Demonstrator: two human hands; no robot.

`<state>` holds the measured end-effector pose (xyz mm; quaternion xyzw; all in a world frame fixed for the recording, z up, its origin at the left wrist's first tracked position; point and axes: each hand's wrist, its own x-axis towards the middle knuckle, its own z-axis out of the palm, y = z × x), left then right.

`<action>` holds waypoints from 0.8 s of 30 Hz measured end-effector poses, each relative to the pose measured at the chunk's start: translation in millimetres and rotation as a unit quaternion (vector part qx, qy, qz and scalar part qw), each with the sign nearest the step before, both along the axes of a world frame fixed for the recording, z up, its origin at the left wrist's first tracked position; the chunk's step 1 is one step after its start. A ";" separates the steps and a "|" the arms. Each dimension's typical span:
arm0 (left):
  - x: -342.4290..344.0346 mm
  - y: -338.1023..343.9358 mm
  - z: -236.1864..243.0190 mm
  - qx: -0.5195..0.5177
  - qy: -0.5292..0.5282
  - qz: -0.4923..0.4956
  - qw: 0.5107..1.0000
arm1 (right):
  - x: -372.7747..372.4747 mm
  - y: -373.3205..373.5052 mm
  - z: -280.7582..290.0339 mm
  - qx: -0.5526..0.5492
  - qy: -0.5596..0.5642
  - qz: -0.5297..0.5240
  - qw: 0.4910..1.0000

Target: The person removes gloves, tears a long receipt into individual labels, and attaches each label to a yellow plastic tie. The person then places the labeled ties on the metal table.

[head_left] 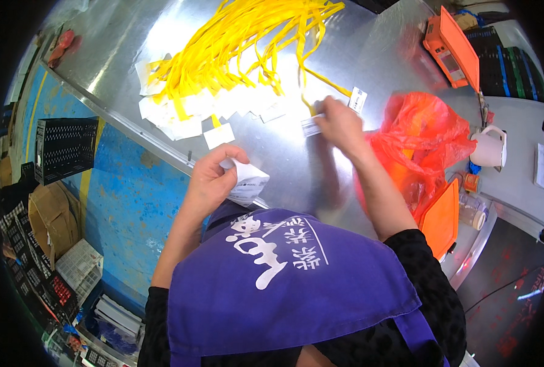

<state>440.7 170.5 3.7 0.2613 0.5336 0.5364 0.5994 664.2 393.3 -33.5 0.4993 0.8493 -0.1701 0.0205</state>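
My left hand (209,177) is closed around a small stack of printed white labels (249,183) near the front edge of the metal table. Further right, the fingers of my right hand (340,127) are pinched over a yellow strap (306,92) where it meets a white label (310,126); my fingers cover part of that label. Beside this hand, another strap ends in a white printed tag (357,99). Left of it lies a large bundle of yellow straps (235,46), with white tags (186,113) overlapping in a row at their near ends.
A crumpled red plastic bag (428,131) sits just right of my right forearm. Around it are an orange scale (452,49), an orange panel (440,214) and a white jug (488,147). On the blue floor to the left stands a black crate (67,147).
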 end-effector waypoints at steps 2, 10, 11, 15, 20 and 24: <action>-9.0 -2.3 -0.4 0.037 0.125 -0.012 0.991 | 20.5 17.4 11.4 0.086 -0.048 -0.050 0.994; 6.7 30.2 -4.5 0.126 0.260 -0.095 0.953 | -31.6 16.6 -12.8 -0.057 0.267 0.034 0.962; 12.5 41.4 -9.7 0.124 0.285 -0.121 0.943 | -49.6 11.8 -19.9 -0.120 0.279 -0.009 0.953; -8.4 74.9 -39.8 0.079 0.381 -0.164 0.906 | -68.3 14.8 -20.7 -0.282 0.271 -0.074 0.917; -44.5 48.0 -48.9 0.039 0.418 -0.061 0.906 | -10.5 24.3 0.1 -0.404 0.321 -0.134 0.846; -37.7 42.0 -21.5 -0.008 0.247 -0.083 0.965 | 7.7 19.0 6.2 -0.186 0.217 -0.054 0.957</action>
